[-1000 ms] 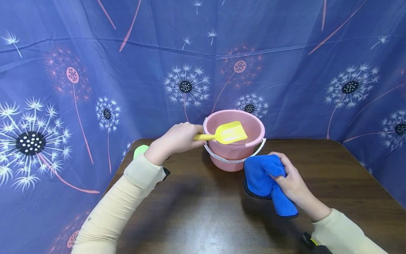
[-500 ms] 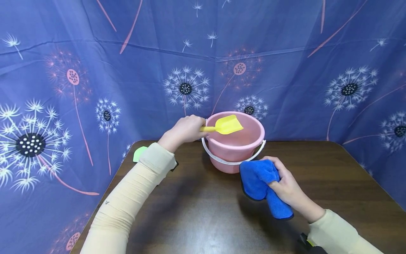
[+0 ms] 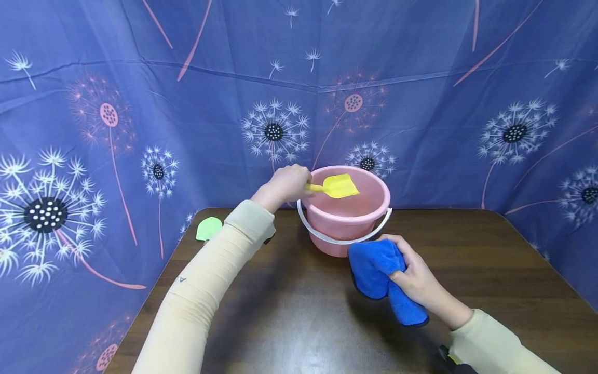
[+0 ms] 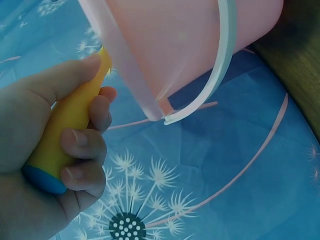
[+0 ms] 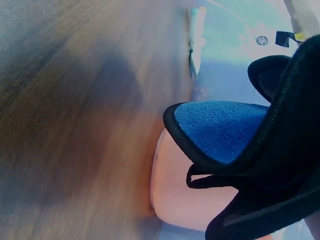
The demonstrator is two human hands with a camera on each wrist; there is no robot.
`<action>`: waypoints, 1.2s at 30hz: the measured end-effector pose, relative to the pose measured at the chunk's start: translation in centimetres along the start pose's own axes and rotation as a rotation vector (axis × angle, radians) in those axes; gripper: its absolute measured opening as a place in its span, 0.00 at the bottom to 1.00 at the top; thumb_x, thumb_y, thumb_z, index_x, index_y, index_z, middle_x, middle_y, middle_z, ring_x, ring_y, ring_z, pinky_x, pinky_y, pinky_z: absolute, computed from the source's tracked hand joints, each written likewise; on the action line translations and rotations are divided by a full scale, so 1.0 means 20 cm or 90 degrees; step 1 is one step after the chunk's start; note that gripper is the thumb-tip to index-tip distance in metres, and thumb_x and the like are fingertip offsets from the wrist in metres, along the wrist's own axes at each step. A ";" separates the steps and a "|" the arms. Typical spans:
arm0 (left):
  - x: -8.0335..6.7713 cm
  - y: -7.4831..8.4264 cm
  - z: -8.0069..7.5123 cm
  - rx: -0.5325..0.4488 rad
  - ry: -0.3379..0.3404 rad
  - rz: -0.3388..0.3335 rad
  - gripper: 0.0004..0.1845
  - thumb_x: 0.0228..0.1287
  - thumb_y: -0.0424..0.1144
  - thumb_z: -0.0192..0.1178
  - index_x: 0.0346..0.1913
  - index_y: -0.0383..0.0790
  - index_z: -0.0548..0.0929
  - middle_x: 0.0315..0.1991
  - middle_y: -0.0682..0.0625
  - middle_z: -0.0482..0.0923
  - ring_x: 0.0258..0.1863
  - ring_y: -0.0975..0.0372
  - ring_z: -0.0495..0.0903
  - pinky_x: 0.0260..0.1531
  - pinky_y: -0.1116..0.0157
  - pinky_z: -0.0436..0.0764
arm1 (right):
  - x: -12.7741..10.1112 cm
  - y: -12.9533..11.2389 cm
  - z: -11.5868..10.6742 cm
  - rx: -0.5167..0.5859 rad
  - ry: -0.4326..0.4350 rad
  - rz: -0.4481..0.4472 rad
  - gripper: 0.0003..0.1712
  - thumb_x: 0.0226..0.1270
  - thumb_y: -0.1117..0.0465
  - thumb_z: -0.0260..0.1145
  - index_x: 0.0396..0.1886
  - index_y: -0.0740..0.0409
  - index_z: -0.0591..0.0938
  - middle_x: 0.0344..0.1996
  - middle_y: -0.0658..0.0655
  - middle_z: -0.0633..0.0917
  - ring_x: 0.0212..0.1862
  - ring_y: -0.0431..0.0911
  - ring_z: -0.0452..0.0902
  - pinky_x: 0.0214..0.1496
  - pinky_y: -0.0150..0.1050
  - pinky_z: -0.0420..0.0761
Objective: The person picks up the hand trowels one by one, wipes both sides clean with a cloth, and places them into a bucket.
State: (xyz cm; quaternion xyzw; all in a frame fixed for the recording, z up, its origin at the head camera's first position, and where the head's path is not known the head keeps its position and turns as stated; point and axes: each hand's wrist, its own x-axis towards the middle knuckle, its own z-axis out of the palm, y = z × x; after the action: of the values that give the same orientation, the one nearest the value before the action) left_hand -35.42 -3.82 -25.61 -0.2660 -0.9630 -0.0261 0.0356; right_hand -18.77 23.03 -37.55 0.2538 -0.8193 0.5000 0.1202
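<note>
Left hand [image 3: 282,186] is gripping the yellow shovel [image 3: 337,186], fingers [image 4: 82,145] curled round its handle; since a second ago it's lifting the blade higher over the pink bucket [image 3: 348,221]. Right hand [image 3: 418,280] is pinching the blue cloth [image 3: 380,272], nudging it closer to the bucket's near wall on the worktop [image 3: 303,322].

light: bright, even | shadows: soft | head: edges bowed | wrist views: blurred, blue-tinted

A light green flat piece [image 3: 208,228] is lying at about nine o'clock on the dark wooden table [image 3: 490,259], near its far left corner, while a blue dandelion-print cloth backdrop [image 3: 140,104] is hanging behind and around it.
</note>
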 end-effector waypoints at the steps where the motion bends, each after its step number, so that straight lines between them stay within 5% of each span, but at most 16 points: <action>1: 0.01 0.01 0.00 0.005 0.001 0.000 0.13 0.58 0.51 0.64 0.27 0.46 0.82 0.27 0.51 0.77 0.28 0.58 0.74 0.32 0.56 0.76 | 0.00 0.00 0.00 0.002 -0.004 0.000 0.28 0.57 0.76 0.57 0.59 0.63 0.66 0.49 0.37 0.76 0.46 0.36 0.77 0.43 0.36 0.78; 15: 0.12 0.09 0.05 0.067 -0.017 -0.002 0.14 0.56 0.51 0.64 0.35 0.44 0.81 0.35 0.50 0.80 0.35 0.57 0.78 0.38 0.56 0.78 | 0.02 0.01 0.02 0.017 -0.021 0.011 0.29 0.57 0.75 0.58 0.60 0.63 0.65 0.50 0.38 0.76 0.47 0.37 0.77 0.44 0.38 0.79; 24: 0.19 0.14 0.12 0.157 -0.035 0.041 0.12 0.55 0.45 0.66 0.40 0.45 0.80 0.41 0.50 0.81 0.42 0.55 0.79 0.47 0.56 0.77 | 0.02 0.01 0.03 0.017 -0.033 0.022 0.30 0.56 0.75 0.57 0.60 0.64 0.65 0.50 0.39 0.76 0.46 0.38 0.77 0.43 0.41 0.80; 30: 0.22 0.17 0.16 0.173 -0.023 0.068 0.08 0.53 0.40 0.65 0.37 0.45 0.80 0.36 0.52 0.81 0.35 0.58 0.78 0.44 0.57 0.77 | 0.01 0.03 0.05 0.024 -0.049 0.037 0.31 0.57 0.75 0.58 0.61 0.61 0.64 0.51 0.40 0.75 0.47 0.45 0.77 0.42 0.52 0.80; 36: 0.23 0.21 0.19 0.204 -0.021 0.084 0.05 0.50 0.37 0.63 0.32 0.45 0.79 0.29 0.53 0.78 0.31 0.60 0.76 0.39 0.63 0.77 | 0.01 0.04 0.05 0.009 -0.050 0.023 0.31 0.55 0.74 0.58 0.60 0.57 0.66 0.50 0.43 0.76 0.47 0.43 0.78 0.43 0.46 0.80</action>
State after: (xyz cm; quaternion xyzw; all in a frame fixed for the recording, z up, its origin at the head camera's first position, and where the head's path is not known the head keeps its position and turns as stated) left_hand -37.36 2.41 -28.90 -0.3197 -0.9357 0.1347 0.0637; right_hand -19.24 22.30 -38.55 0.2590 -0.8243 0.4975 0.0772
